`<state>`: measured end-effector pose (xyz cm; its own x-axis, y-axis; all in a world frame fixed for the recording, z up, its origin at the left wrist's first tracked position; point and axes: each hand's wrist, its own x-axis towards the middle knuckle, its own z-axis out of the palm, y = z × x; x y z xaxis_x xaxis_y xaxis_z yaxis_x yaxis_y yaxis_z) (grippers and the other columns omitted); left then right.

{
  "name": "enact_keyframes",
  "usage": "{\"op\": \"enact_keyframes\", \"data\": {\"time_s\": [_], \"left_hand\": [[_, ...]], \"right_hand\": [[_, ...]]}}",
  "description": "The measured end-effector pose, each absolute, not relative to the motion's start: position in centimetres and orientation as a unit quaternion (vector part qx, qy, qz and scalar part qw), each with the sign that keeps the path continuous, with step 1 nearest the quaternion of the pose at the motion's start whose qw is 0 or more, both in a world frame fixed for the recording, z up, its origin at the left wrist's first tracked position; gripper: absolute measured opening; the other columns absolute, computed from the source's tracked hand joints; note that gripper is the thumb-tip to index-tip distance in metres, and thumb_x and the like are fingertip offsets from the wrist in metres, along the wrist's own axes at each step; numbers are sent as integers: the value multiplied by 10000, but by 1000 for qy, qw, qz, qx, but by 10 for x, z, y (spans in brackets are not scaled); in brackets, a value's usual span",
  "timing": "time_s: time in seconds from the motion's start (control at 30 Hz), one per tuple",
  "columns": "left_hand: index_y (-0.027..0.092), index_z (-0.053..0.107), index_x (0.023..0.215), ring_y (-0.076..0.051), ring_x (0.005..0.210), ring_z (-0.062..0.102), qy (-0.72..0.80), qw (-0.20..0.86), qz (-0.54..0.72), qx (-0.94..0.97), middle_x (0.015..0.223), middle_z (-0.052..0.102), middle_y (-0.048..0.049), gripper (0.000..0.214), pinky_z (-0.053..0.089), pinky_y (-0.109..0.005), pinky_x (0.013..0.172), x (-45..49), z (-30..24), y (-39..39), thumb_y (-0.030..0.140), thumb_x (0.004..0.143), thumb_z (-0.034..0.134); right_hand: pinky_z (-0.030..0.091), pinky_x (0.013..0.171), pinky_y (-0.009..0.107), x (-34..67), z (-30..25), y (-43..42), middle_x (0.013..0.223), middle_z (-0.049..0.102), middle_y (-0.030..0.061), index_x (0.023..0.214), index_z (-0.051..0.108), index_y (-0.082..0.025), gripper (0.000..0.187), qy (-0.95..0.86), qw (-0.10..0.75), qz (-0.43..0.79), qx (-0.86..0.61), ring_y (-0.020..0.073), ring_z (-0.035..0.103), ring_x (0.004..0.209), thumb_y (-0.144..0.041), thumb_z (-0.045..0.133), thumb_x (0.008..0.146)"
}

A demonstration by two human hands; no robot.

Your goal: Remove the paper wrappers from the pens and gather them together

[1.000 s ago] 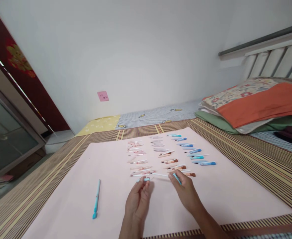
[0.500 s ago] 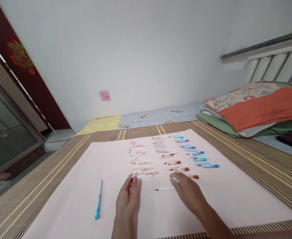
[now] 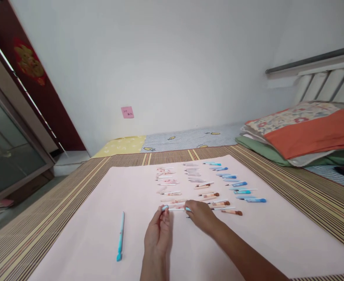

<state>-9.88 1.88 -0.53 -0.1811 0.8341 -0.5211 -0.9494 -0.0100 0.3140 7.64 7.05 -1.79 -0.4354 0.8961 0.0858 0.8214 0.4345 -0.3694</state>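
On a pale pink sheet lie three rows of taken-apart pens: pink parts on the left, clear and brown parts in the middle, blue parts on the right. My left hand pinches a small light-blue pen cap between its fingertips. My right hand is closed on a light-blue pen piece and rests over a thin white refill on the sheet. The two hands are close together at the near end of the rows.
A whole light-blue pen lies alone on the sheet to the left. The sheet covers a striped mat on a bed. Folded bedding is stacked at the right; a glass cabinet stands at the left.
My right hand moved left over the white refill, which it had set down on the sheet, and now sits close to my left hand. The view shifted a little.
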Motion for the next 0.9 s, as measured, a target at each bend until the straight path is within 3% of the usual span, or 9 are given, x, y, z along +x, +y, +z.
{"op": "enact_keyframes", "data": {"time_s": [0.17, 0.4, 0.73, 0.9], "left_hand": [[51, 625, 875, -110, 650, 708, 311, 637, 699, -91, 753, 695, -91, 116, 617, -169, 619, -97, -6, 20, -12, 904, 532], [65, 628, 854, -110, 639, 709, 315, 639, 696, -87, 727, 686, -75, 137, 616, -170, 627, -90, -2, 15, -19, 901, 530], [51, 626, 809, -97, 597, 688, 326, 638, 693, -81, 688, 682, -75, 140, 608, -162, 613, -88, -2, 17, -16, 898, 540], [62, 627, 807, -94, 596, 685, 326, 638, 693, -81, 679, 680, -61, 144, 613, -166, 615, -87, -2, 18, -14, 896, 543]], "right_hand": [[314, 674, 274, 75, -12, 73, 960, 753, 79, 960, 673, -206, 140, -839, 121, 139, -512, 223, 666, 860, -181, 566, 872], [260, 612, 261, 78, -10, 79, 850, 722, 67, 852, 645, -189, 83, -831, 123, 149, -522, 196, 624, 780, -159, 577, 815], [318, 637, 236, 93, -10, 81, 884, 737, 52, 860, 676, -205, 178, -829, 141, 172, -513, 182, 645, 830, -158, 505, 869], [371, 720, 264, 89, -7, 88, 907, 739, 61, 854, 698, -200, 131, -840, 118, 161, -504, 205, 651, 890, -165, 572, 856]]}}
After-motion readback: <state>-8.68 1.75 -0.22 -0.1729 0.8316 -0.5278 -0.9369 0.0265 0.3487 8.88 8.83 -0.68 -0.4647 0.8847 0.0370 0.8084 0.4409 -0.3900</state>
